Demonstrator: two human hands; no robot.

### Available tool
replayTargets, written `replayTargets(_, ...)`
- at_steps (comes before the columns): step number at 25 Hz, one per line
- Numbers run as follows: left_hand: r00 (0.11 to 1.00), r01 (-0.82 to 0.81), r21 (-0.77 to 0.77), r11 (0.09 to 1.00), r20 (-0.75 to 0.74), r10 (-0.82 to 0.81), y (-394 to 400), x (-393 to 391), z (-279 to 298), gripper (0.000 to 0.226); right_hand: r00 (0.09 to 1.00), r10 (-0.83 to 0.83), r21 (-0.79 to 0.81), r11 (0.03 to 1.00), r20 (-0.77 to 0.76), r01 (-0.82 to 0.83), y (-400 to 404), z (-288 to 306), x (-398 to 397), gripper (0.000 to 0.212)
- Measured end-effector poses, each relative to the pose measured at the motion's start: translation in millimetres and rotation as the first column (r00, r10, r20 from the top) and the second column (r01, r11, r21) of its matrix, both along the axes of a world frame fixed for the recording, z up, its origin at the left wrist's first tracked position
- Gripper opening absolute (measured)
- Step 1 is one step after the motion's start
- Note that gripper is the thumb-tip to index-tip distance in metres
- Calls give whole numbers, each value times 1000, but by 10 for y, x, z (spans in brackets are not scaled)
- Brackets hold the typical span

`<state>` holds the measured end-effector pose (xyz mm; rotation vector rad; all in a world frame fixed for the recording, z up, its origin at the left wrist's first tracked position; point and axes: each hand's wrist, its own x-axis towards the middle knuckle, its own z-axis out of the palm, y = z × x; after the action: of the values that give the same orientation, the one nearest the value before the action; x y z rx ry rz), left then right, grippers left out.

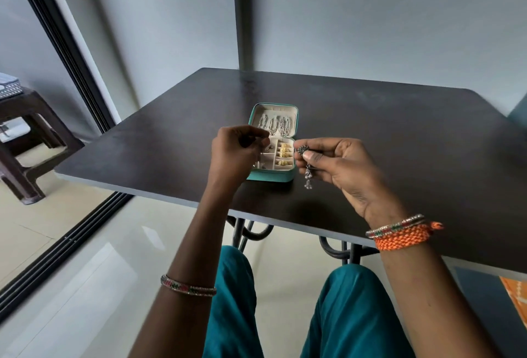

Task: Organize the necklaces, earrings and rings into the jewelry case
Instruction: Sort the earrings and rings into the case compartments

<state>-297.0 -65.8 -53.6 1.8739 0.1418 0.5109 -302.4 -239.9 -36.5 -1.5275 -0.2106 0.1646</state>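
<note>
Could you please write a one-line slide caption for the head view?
Right hand pinches a silver dangling earring beside the open teal jewelry case; left hand hovers over its compartments.

Single head-worn wide-angle view, pitched forward and down from seated height, facing a grey wall behind the dark rectangular wooden table (370,135). Close range: both forearms fill the lower frame, and the open teal jewelry case with cream lining (273,144) sits near centre. Edges bow from lens distortion.

right hand (339,169) pinches dangling earring (306,166); left hand (236,152) curled over open jewelry case (273,144) | dark table (399,144)
</note>
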Motion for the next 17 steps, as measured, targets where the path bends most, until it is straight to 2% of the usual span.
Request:
replayTargets(4, 998, -26, 198, 980, -47, 35, -61, -78, -63, 15, 1000, 9, -14, 1000, 25, -9, 63, 22, 28, 20)
replayTargets(8, 974, -33, 471, 882, -183, 134, -77, -73, -63, 15, 995, 6, -31, 1000, 96, -3, 185, 96, 125, 19)
replayTargets(13, 969, -81, 460, 884, -170, 177, -60, 4, -117, 15, 984, -13, -117, 993, 177, 34, 397, 121, 283, 18)
replayTargets(17, 971, -189, 326, 926, -76, 225, 21, -32, -146, 18, 975, -53, -184, 979, 214, 93, 508, 25, 388, 20)
